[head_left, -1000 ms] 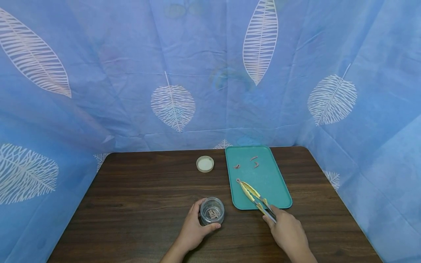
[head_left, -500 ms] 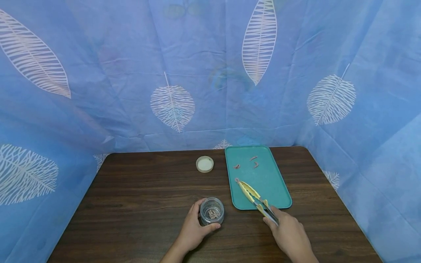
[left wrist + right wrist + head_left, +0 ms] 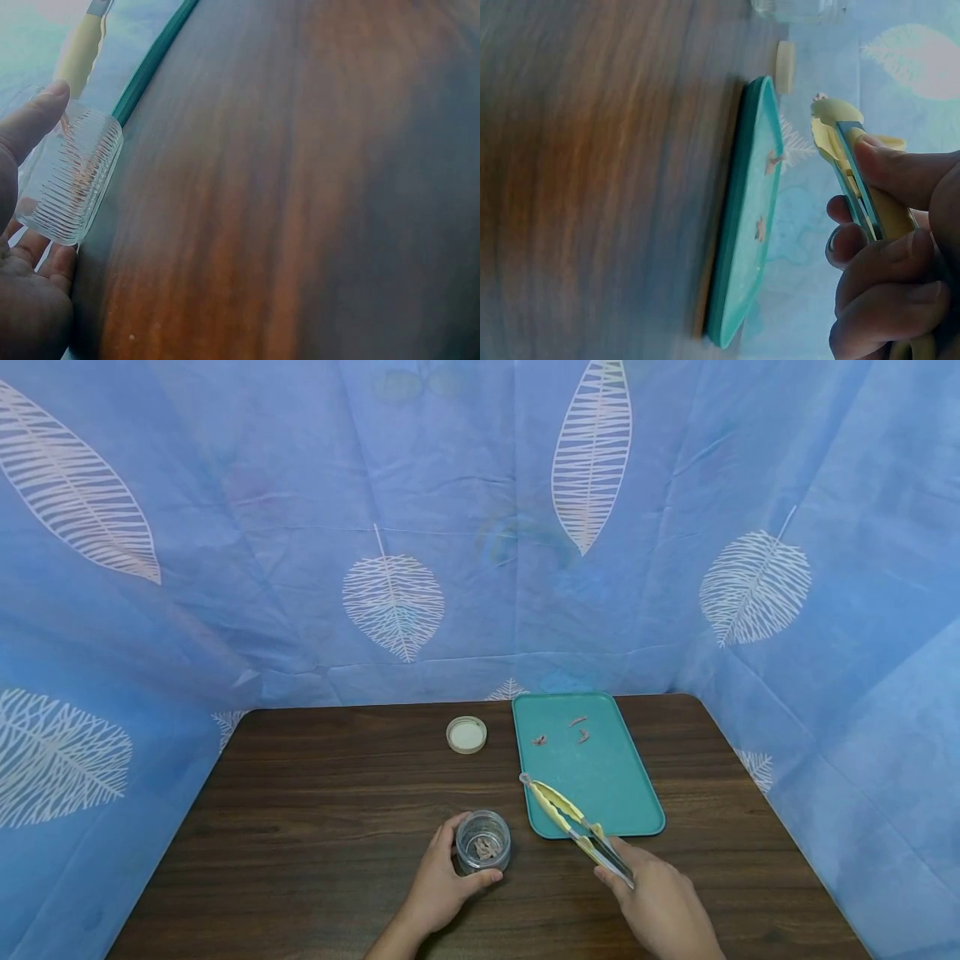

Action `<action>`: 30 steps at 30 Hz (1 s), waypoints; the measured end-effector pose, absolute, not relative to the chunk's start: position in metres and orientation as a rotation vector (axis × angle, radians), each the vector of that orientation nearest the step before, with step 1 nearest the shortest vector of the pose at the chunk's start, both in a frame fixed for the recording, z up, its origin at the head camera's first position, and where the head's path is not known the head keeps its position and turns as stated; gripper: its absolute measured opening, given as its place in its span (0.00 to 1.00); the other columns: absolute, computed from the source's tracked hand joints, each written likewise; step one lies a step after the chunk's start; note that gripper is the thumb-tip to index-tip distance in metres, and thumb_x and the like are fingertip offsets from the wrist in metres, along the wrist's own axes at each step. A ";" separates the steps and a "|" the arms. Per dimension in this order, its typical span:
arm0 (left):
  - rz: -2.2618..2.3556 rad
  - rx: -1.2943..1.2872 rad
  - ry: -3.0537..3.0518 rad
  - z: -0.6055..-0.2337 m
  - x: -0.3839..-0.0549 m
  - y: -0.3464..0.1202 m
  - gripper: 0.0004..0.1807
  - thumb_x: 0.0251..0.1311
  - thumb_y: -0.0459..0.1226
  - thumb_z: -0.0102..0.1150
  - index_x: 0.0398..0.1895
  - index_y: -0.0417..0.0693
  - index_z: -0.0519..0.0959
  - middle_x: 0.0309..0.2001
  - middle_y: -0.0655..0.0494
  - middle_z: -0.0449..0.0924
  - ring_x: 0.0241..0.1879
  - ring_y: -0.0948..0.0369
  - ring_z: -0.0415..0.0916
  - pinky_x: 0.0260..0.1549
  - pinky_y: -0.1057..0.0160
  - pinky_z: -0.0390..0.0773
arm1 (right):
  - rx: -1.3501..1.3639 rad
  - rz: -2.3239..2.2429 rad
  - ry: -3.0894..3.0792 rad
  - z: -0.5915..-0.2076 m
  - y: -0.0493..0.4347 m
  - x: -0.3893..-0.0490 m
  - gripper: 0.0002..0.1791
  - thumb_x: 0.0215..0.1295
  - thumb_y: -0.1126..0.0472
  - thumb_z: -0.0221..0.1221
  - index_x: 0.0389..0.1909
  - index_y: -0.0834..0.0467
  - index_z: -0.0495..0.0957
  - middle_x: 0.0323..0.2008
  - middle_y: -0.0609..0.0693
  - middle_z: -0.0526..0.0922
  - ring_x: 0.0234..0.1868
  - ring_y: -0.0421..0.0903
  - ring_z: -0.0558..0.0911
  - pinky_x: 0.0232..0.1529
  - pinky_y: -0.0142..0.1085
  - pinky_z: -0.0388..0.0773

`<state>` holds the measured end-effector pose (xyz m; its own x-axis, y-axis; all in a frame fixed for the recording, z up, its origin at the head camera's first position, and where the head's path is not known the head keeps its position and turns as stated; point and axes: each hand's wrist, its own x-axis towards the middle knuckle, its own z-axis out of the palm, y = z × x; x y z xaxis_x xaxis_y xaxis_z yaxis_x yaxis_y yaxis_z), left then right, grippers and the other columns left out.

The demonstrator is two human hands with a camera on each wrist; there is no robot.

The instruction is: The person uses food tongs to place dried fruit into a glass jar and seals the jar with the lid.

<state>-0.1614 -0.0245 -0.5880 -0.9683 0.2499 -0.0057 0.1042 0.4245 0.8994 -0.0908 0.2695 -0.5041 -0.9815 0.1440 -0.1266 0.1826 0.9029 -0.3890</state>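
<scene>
My left hand (image 3: 437, 878) holds a clear ribbed jar (image 3: 502, 837) upright on the table, thumb in front and fingers behind. Several small greyish-pink strips (image 3: 486, 847) lie inside the jar; through its wall (image 3: 75, 176) they show faintly in the left wrist view. To the right, my right hand (image 3: 663, 897) grips metal tongs with yellow tips (image 3: 581, 835). Pinched at the tongs' end is a small pinkish piece (image 3: 524, 778), above the left rim of the teal tray (image 3: 607, 785). The right wrist view shows fingers and thumb wrapped around the tongs (image 3: 855, 169).
On the tray's far half lie 3 more pinkish pieces, one of them a thin strip (image 3: 577, 722). A round pale lid (image 3: 467, 735) rests on the dark wooden table (image 3: 337, 793), left of the tray. Blue leaf-printed cloth (image 3: 480, 593) stands behind the table.
The tongs have moved left with the pinkish piece, from over the tray to its left rim. My right hand has shifted slightly. The left hand and jar stay put.
</scene>
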 end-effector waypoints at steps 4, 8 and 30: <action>1.592 0.308 2.529 -0.588 -0.161 -0.024 0.53 0.52 0.51 0.86 0.79 0.49 0.68 0.72 0.46 0.75 0.71 0.48 0.75 0.67 0.50 0.76 | 0.238 -0.622 2.966 -0.501 0.265 -0.086 0.34 0.74 0.43 0.67 0.74 0.57 0.78 0.64 0.64 0.87 0.58 0.65 0.88 0.55 0.64 0.84; 1.597 0.311 2.532 -0.589 -0.161 -0.024 0.53 0.52 0.50 0.86 0.78 0.48 0.68 0.73 0.46 0.74 0.72 0.47 0.74 0.69 0.48 0.75 | 0.217 -0.621 2.965 -0.498 0.259 -0.082 0.33 0.72 0.44 0.70 0.72 0.56 0.80 0.63 0.61 0.88 0.57 0.63 0.89 0.53 0.61 0.85; 1.597 0.313 2.516 -0.587 -0.161 -0.024 0.53 0.53 0.50 0.85 0.79 0.46 0.67 0.71 0.45 0.75 0.70 0.48 0.75 0.68 0.46 0.74 | 0.135 -0.545 2.925 -0.486 0.243 -0.063 0.33 0.63 0.43 0.75 0.68 0.48 0.84 0.54 0.53 0.91 0.42 0.47 0.90 0.42 0.51 0.87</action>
